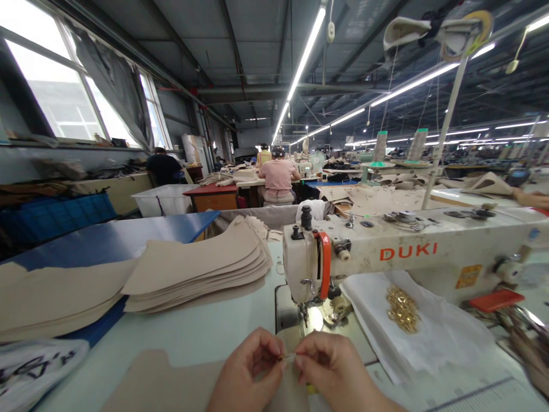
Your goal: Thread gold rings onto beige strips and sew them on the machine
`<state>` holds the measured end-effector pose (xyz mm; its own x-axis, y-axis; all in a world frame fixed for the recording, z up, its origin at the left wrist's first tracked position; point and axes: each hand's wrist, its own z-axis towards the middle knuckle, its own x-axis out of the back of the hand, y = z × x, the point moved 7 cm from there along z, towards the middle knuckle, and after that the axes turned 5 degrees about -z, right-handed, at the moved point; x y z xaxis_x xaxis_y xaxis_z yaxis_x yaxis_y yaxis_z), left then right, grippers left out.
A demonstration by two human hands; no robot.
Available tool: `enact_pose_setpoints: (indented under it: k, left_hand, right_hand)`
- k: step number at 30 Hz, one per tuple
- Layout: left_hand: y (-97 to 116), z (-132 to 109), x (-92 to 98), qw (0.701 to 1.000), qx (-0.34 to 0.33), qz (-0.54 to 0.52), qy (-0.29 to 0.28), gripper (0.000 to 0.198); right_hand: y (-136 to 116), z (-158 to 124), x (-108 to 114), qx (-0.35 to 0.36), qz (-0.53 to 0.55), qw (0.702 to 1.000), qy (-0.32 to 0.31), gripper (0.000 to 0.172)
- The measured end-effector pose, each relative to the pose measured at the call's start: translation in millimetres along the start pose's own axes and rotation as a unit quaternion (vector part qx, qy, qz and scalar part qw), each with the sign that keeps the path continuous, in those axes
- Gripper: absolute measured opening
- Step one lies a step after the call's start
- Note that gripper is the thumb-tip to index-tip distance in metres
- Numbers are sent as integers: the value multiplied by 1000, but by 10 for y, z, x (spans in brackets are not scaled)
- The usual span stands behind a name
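My left hand (249,369) and my right hand (332,369) meet low in the middle of the head view, just in front of the sewing machine's needle (305,313). Both are pinched shut on a small thin piece (288,357) held between them; it is too small to name. A tan cut fabric piece (163,383) lies flat under my hands. The white DUKI sewing machine (407,249) stands right behind them. A small heap of gold metal fittings (402,309) lies on white paper (433,332) to the right.
A stack of tan cut pieces (193,269) lies at left on a blue board (128,234). Thread cones (380,147) stand on a rack behind the machine. A person in pink (278,180) sits at a far table, another in dark (163,166) near the window.
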<state>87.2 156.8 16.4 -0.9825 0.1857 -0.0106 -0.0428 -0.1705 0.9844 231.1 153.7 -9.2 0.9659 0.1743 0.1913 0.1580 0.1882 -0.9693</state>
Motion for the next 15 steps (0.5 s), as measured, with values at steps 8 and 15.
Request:
enact_pose_setpoints:
  k: [8,15]
  left_hand:
    - [18,42,25,992,0,125,-33,6]
    - [45,-46,-62,881,-190,431,-50,26]
  right_hand:
    - [-141,-7,74,-12,-34,999,4,10]
    - [14,63,307,-139,26,990,6,18]
